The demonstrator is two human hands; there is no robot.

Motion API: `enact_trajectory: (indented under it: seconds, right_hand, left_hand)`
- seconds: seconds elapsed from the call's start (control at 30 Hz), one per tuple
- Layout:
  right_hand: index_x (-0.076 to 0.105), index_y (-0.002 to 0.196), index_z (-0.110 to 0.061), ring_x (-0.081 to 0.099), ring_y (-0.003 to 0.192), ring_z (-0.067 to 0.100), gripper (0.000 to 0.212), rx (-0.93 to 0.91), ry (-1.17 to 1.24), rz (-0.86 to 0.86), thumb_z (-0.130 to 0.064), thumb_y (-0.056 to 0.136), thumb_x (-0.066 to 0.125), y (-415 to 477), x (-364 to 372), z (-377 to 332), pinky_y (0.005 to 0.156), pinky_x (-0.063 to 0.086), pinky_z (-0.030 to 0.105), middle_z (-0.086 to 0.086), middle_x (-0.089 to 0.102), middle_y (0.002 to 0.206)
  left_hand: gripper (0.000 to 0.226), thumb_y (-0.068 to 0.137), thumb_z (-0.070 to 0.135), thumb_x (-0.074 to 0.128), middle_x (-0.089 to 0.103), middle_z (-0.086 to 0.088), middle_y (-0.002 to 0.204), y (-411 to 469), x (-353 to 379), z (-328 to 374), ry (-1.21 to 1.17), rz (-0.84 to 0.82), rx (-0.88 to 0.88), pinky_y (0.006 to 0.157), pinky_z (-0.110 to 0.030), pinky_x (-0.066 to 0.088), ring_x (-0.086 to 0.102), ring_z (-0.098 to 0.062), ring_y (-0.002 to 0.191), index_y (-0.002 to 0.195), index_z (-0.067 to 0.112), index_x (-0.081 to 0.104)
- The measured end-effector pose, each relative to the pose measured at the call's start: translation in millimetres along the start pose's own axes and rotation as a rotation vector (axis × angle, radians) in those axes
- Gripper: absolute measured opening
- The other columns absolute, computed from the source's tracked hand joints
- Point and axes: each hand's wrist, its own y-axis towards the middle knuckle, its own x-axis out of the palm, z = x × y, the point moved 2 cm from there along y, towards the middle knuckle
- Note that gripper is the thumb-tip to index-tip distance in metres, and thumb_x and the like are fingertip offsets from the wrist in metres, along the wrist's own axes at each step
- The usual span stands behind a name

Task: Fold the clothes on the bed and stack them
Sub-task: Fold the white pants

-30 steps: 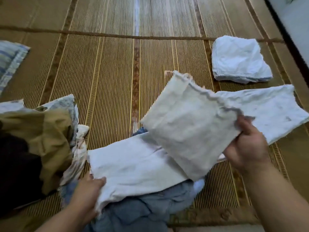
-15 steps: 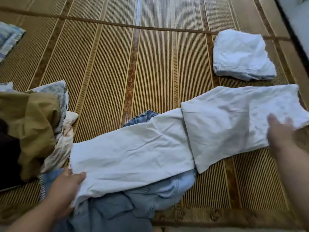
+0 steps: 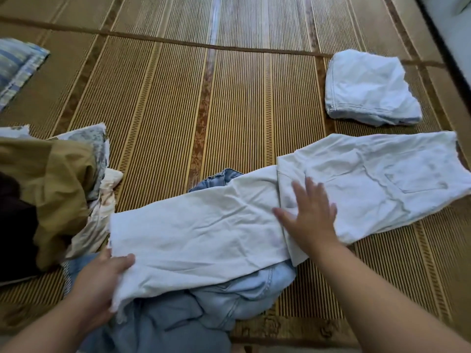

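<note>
white trousers (image 3: 204, 225) | folded white garment (image 3: 367, 87) beyond them | pale-blue jeans (image 3: 209, 301) under them | olive cloth (image 3: 51, 184) to their left | mat (image 3: 178, 110) tan, dark-striped | blue-striped pillow (image 3: 17, 64)

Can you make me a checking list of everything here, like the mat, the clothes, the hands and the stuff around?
Surface: striped woven mat.
Job's things: white trousers lie spread out, with one part folded over at the right; folded white garment lies apart behind them; blue jeans crumpled beneath the trousers; unfolded pile with an olive garment at left.
Clutter: striped cloth at far left.
Hands: left hand grips the trousers' left edge; right hand presses flat on the fold, fingers straight.
Cables: nothing seen.
Surroundings: pale strip beyond the mat's dark edge, top right.
</note>
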Motion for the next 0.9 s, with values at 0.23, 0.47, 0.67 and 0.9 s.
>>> enact_trajectory:
  seconds: [0.23, 0.47, 0.67, 0.9]
  right_hand:
    - [0.018, 0.148, -0.025, 0.030, 0.140, 0.026, 0.104, -0.480, 0.166, -0.084, -0.075, 0.065, 0.055, -138, 24, -123, 0.100, 0.033, 0.062, -0.002, 0.031, 0.152]
    - [0.067, 0.108, -0.034, 0.057, 0.116, 0.016, 0.047, -0.121, 0.776, 0.342, -0.003, 0.077, 0.052, -129, 4, -118, 0.099, 0.043, 0.039, 0.000, 0.064, 0.115]
    - [0.066, 0.091, -0.047, 0.022, 0.142, 0.010, 0.037, -0.093, 0.693, 0.003, -0.019, 0.075, 0.047, -151, 22, -111, 0.113, 0.017, 0.023, -0.013, 0.041, 0.144]
    - [0.054, 0.119, -0.015, 0.065, 0.090, 0.025, 0.023, 1.176, 1.813, 0.056, -0.023, 0.099, 0.049, -147, 81, -139, 0.072, 0.050, 0.034, 0.012, 0.067, 0.112]
  left_hand:
    - [0.028, 0.096, 0.002, 0.037, 0.069, -0.030, 0.094, -68, 53, 54, -0.302, -0.300, -0.290, 0.053, -0.042, 0.057, 0.071, -0.037, 0.069, 0.110, -0.015, 0.053]
    - [0.039, 0.079, 0.000, 0.050, 0.070, -0.023, 0.105, -92, 59, 61, -0.233, -0.332, -0.155, 0.061, -0.054, 0.057, 0.069, -0.042, 0.088, 0.116, 0.001, 0.059]
    - [0.021, 0.090, 0.021, 0.054, 0.073, -0.017, 0.078, -17, 17, 72, -0.069, -0.271, -0.258, 0.053, -0.039, 0.058, 0.071, -0.029, 0.062, 0.094, 0.004, 0.066]
    - [0.025, 0.080, -0.005, 0.063, 0.072, -0.024, 0.090, 48, -24, 59, 0.335, -0.317, -0.182, 0.058, -0.041, 0.058, 0.070, -0.034, 0.069, 0.104, -0.007, 0.062]
